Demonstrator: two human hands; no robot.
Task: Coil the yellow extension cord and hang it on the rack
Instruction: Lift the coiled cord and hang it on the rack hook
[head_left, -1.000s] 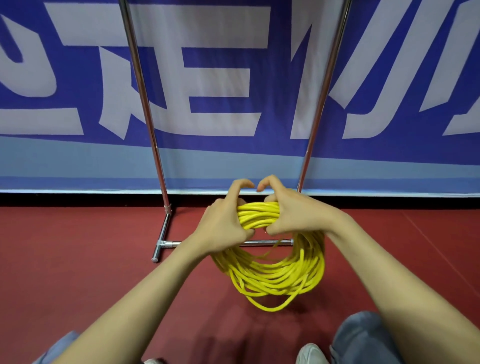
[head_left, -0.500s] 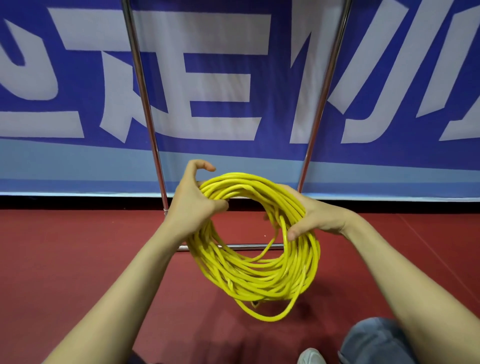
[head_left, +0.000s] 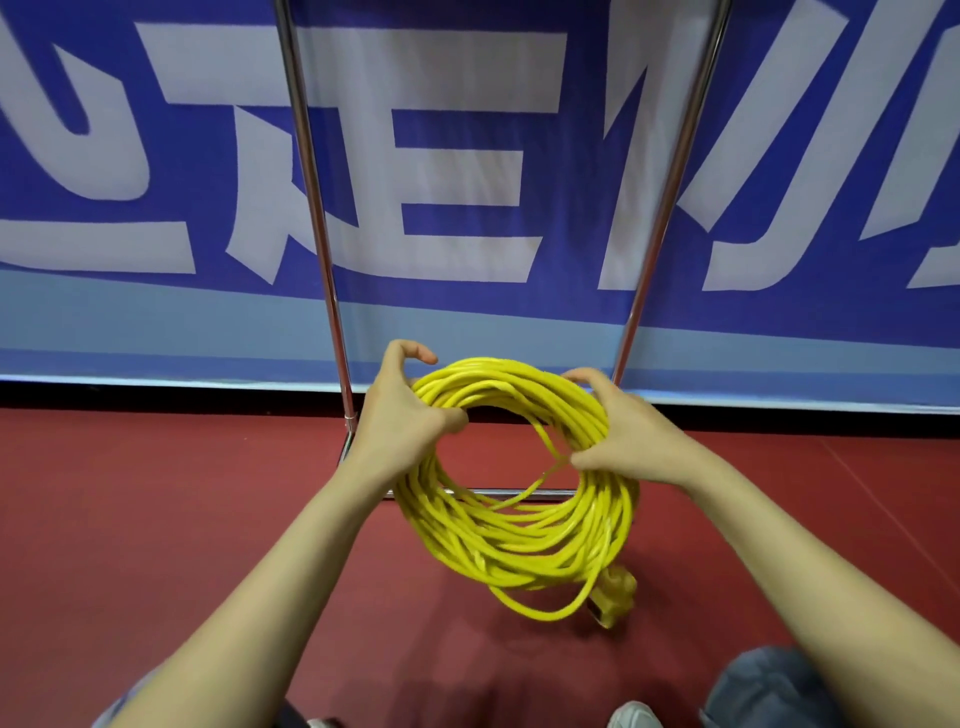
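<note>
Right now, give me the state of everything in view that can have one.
yellow extension cord: coiled in a ring, held by both hands, not yet hung.
plug end: dangling at the coil's lower right.
left hand: grips the coil's upper left.
right hand: grips the coil's right side.
rack: standing upright behind the coil, top out of view.

Reaching forward with both bare forearms, left hand (head_left: 402, 415) and right hand (head_left: 639, 441) level, fingers curled round opposite sides of the yellow cord (head_left: 519, 551).
</note>
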